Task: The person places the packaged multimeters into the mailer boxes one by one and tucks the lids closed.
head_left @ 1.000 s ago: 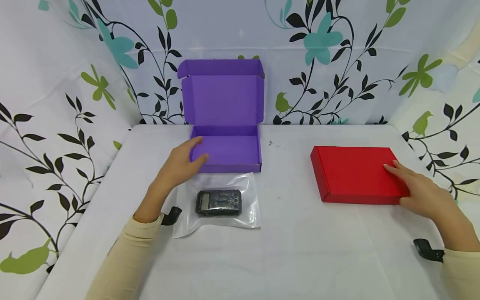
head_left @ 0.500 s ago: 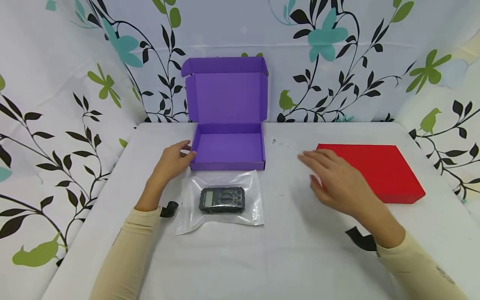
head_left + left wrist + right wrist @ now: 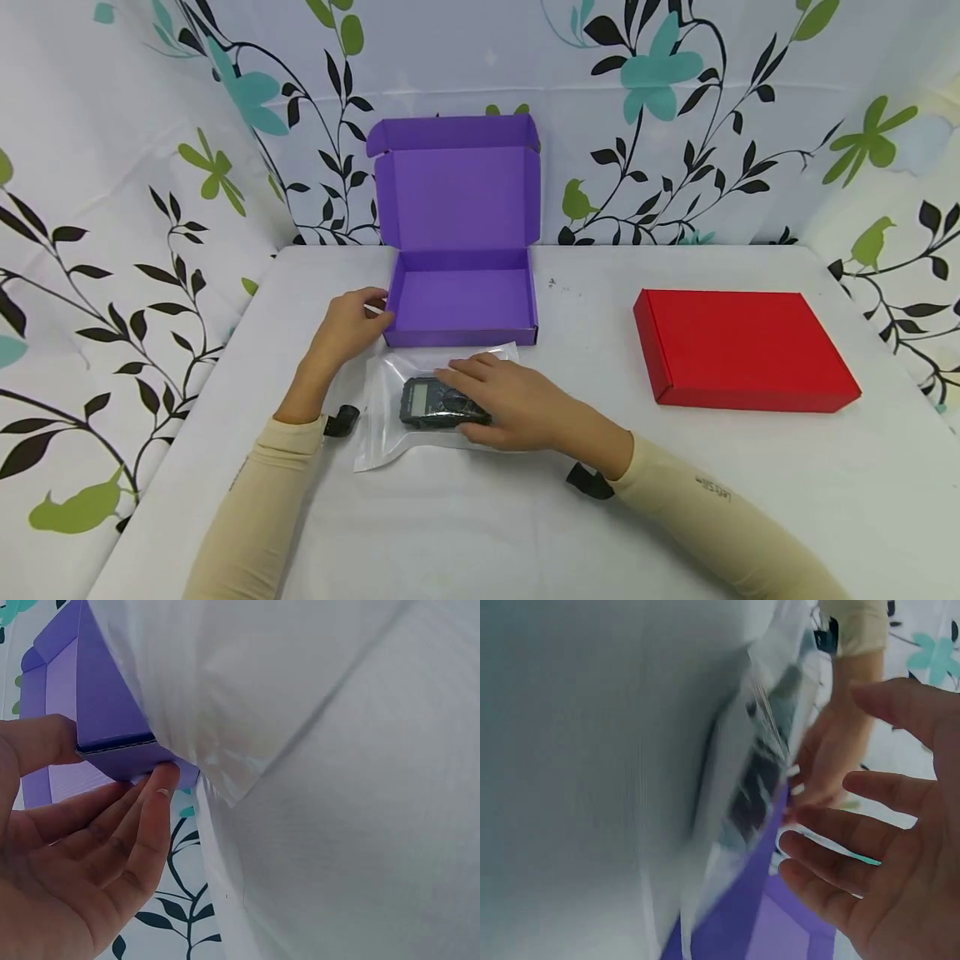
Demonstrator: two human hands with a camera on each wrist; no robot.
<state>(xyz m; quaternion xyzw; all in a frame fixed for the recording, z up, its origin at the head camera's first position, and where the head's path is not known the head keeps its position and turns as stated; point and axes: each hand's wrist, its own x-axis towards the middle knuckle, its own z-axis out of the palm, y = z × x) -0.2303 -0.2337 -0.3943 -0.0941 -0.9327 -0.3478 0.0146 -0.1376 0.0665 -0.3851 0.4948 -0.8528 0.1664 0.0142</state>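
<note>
The left hand (image 3: 352,329) pinches the left wall of an open purple box (image 3: 461,338) by its near corner; the right hand (image 3: 517,404), fingers spread and holding nothing, reaches over a multimeter (image 3: 431,404) in a clear bag (image 3: 386,442), left of centre on the white worktop (image 3: 450,533). Slick film could slip from a loose grasp and let the meter drop; a tug on the wall could topple the upright lid (image 3: 457,200). The box's front wall rises just beyond the bag. A closed red box (image 3: 750,350) lies toward the worktop's right edge, a leaf-patterned curtain (image 3: 465,50) behind the far edge.
</note>
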